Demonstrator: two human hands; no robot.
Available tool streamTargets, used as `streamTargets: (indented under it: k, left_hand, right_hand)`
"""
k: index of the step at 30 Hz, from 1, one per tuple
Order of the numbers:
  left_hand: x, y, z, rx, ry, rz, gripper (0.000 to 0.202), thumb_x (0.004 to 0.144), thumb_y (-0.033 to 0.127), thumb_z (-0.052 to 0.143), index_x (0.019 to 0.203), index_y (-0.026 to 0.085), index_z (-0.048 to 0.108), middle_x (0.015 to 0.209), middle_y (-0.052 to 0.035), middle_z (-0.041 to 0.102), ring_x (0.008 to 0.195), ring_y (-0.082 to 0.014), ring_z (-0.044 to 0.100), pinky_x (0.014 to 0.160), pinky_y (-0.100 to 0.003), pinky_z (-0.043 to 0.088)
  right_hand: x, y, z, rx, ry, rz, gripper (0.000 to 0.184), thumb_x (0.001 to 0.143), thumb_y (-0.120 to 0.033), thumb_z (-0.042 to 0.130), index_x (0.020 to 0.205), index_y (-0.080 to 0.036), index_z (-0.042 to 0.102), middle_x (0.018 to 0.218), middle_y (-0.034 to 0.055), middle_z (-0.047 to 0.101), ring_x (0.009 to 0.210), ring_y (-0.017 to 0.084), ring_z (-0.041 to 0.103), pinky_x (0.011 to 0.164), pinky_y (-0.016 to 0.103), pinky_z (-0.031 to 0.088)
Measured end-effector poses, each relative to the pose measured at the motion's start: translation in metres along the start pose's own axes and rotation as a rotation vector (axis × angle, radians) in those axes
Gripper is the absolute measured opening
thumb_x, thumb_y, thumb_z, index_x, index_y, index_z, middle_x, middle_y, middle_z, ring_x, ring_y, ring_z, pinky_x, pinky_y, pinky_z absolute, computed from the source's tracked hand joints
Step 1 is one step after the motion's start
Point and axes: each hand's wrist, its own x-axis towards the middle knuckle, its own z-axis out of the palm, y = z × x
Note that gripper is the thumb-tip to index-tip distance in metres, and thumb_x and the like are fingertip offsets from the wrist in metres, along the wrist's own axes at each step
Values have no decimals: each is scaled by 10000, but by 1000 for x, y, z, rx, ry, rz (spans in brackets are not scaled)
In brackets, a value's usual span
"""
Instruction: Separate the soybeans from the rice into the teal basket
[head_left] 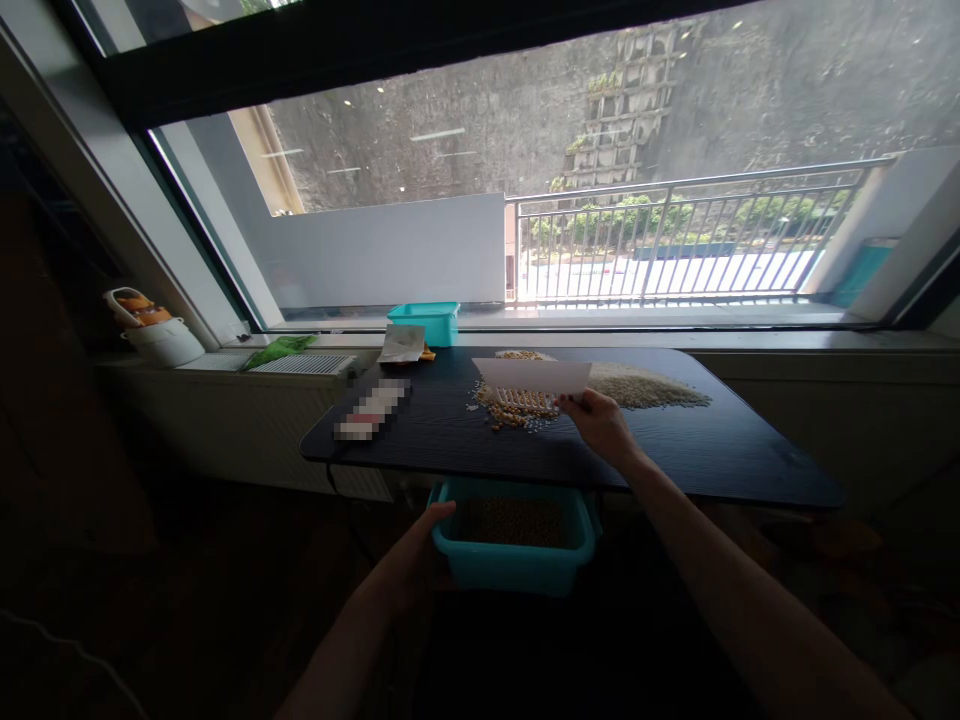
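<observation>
My left hand (427, 545) is closed on the left rim of a turquoise plastic tub (510, 568), its thumb over the edge. Brown beans or grains (514, 522) lie inside that tub, just below the table's front edge. In my right hand (596, 420) a white card (532, 376) is pinched at its right end, standing on edge over the table. Tan beans (517, 412) lie under and in front of the card, with some pale grains scattered among them. To the right spreads a heap of pale grains (645, 387), possibly rice.
The dark table (465, 448) stands against the windowsill. On its left are a blurred-out flat item (373, 410) with a cable and a paper packet (403, 344). Behind stands another turquoise tub (427, 322). A radiator (247, 420) with a white pot (165, 343) is farther left.
</observation>
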Motion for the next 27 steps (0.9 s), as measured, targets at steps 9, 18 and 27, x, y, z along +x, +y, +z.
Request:
streamTargets:
  k: [9, 18, 27]
  left_hand:
    - [3, 0, -7, -4, -39, 16, 714, 732, 565, 584, 1316, 175, 450, 1110, -120, 610, 953, -264, 598, 795, -395, 483]
    - [0, 8, -10, 22, -67, 2, 664, 739, 563, 563, 1239, 128, 521, 961, -102, 650, 894, -253, 609, 781, -388, 491]
    - [-2, 10, -8, 24, -83, 12, 659, 726, 548, 587, 1250, 156, 505, 1081, -111, 634, 971, -281, 608, 801, -416, 492]
  right_hand:
    - [33, -28, 31, -217, -25, -117, 308, 800, -400, 492, 684, -162, 649, 512, -8, 494, 514, 128, 423, 487, 245, 294]
    - [50, -57, 56, -381, -201, -380, 283, 859, -221, 459, 969, -198, 718, 869, 68, 721, 793, 210, 632, 681, 280, 431]
    - [31, -72, 43, -464, -443, -658, 321, 824, -74, 483, 996, -204, 720, 1072, 68, 704, 974, 208, 632, 842, 297, 467]
